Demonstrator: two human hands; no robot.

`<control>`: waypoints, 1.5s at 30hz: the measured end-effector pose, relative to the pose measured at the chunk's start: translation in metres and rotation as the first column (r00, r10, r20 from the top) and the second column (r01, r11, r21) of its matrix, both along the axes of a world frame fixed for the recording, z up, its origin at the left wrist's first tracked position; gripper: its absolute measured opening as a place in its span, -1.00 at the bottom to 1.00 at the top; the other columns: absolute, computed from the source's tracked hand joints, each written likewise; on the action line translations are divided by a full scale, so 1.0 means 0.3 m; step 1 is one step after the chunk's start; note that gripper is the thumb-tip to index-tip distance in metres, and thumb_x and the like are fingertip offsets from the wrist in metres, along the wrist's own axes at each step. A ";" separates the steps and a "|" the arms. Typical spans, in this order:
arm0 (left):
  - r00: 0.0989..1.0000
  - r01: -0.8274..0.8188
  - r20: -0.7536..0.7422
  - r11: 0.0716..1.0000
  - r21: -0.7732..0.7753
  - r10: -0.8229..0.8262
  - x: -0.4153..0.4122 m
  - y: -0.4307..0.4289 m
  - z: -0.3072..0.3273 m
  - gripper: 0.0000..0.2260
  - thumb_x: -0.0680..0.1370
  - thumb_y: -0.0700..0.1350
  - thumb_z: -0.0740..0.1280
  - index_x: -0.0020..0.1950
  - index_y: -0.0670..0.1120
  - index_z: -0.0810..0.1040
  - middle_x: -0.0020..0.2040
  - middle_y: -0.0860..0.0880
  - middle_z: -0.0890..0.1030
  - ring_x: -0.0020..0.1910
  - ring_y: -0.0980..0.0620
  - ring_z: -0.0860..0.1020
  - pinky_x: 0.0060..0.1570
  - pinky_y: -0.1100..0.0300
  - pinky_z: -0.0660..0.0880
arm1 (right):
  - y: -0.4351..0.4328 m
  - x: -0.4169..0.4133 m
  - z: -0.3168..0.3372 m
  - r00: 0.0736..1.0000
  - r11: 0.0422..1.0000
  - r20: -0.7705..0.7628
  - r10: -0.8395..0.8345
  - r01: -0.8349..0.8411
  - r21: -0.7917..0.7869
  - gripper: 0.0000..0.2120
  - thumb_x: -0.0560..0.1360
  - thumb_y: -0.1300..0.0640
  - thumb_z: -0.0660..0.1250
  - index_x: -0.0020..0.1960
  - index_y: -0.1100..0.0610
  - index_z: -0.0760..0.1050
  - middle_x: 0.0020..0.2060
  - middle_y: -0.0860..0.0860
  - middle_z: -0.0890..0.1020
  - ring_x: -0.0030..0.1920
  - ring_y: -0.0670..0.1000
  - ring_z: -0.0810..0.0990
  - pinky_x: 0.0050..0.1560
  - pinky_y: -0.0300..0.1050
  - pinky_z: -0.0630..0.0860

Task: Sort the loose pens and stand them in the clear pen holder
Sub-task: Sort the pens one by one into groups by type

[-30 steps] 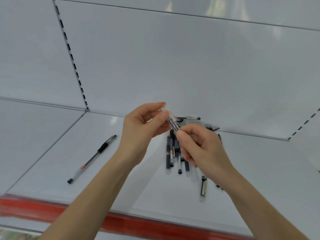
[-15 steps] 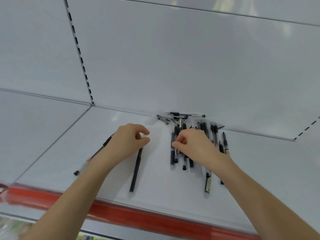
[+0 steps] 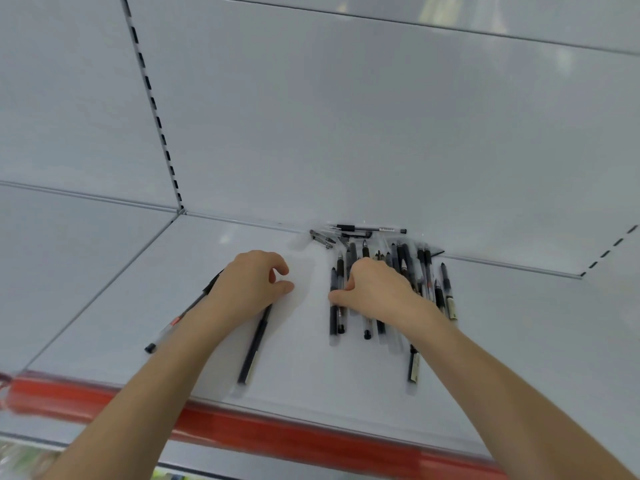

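- Bare shelf [image 3: 304, 362] between left hand [image 3: 251, 285] and right hand [image 3: 377, 292], open from the front edge toward the back wall [image 3: 346, 133].
- Crowded right of that: pile of pens [image 3: 403, 261] against the wall.
- Left side crossed by black pen [image 3: 254, 344] and clear pen [image 3: 169, 327], lying apart.

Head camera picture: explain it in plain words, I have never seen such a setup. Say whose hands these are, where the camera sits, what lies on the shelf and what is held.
No machine here: a person works with bare hands, and the one camera is worn on their head, looking forward and down. The surface is a white shelf with a red front edge. The left hand rests curled over the top of a black pen; a clear pen lies to its left. The right hand curls into a pile of pens near the back wall. Whether either grip has closed on a pen is hidden. No pen holder is in view.
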State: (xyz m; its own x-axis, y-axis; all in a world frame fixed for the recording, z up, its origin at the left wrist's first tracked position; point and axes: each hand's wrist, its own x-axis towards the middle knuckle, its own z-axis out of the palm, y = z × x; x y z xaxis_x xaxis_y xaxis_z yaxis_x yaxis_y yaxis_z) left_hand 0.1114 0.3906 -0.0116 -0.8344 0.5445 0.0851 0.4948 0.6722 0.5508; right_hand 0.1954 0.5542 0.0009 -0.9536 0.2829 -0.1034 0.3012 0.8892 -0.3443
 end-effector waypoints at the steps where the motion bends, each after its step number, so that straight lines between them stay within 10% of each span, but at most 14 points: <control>1: 1.000 0.004 -0.006 1.000 0.004 -0.004 -0.001 0.006 0.001 -0.81 0.46 -0.07 0.37 0.05 -0.07 0.57 -0.18 0.01 0.49 -0.16 0.02 0.43 -0.08 0.18 0.39 | 0.002 0.004 -0.002 1.000 0.999 0.009 -0.010 0.010 -0.038 -0.54 0.43 0.09 0.33 -0.52 0.10 0.17 -0.70 -0.09 0.24 -0.64 -0.06 0.29 -0.42 -0.19 0.31; 6: 0.999 0.036 -0.015 0.999 -0.004 -0.036 -0.006 0.038 0.006 -0.81 0.47 -0.06 0.37 0.05 -0.08 0.57 -0.17 0.00 0.50 -0.15 0.02 0.43 -0.10 0.19 0.38 | -0.005 0.027 0.000 0.998 0.987 0.052 -0.019 0.028 -0.160 -0.71 0.48 0.09 0.30 -0.35 0.22 0.53 -0.57 -0.06 0.54 -0.67 -0.17 0.46 -0.39 -0.21 0.55; 17: 0.994 0.089 -0.055 0.991 -0.095 -0.095 -0.014 0.041 -0.013 -0.80 0.46 -0.10 0.36 0.08 -0.08 0.56 -0.11 0.02 0.44 -0.13 0.04 0.40 -0.12 0.23 0.31 | -0.001 0.039 -0.010 0.992 0.924 0.120 -0.035 0.077 -0.374 -0.76 0.45 0.13 0.31 -0.34 0.23 0.54 -0.67 -0.08 0.52 -0.66 -0.14 0.47 -0.64 -0.38 0.32; 31: 0.968 0.178 -0.184 0.984 0.015 -0.172 -0.127 0.211 0.028 -0.82 0.51 -0.24 0.29 0.07 -0.21 0.58 0.07 -0.18 0.57 0.05 -0.12 0.52 0.06 0.17 0.37 | 0.147 0.172 0.037 0.924 0.813 -0.229 -0.305 0.127 -0.568 -0.98 0.43 0.21 0.33 -0.18 0.12 0.51 -0.35 0.08 0.65 -0.40 -0.04 0.59 -0.26 -0.13 0.59; 45: 0.947 0.254 -0.156 0.953 -0.166 -0.279 -0.174 0.291 0.009 -0.76 0.47 -0.26 0.32 0.14 -0.21 0.54 0.11 -0.21 0.52 0.07 -0.17 0.50 0.08 0.11 0.40 | 0.176 0.208 0.020 0.923 0.722 -0.205 -0.325 0.103 -0.685 -0.87 0.44 0.27 0.27 -0.09 0.07 0.42 -0.39 -0.03 0.62 -0.45 -0.12 0.60 -0.48 -0.31 0.46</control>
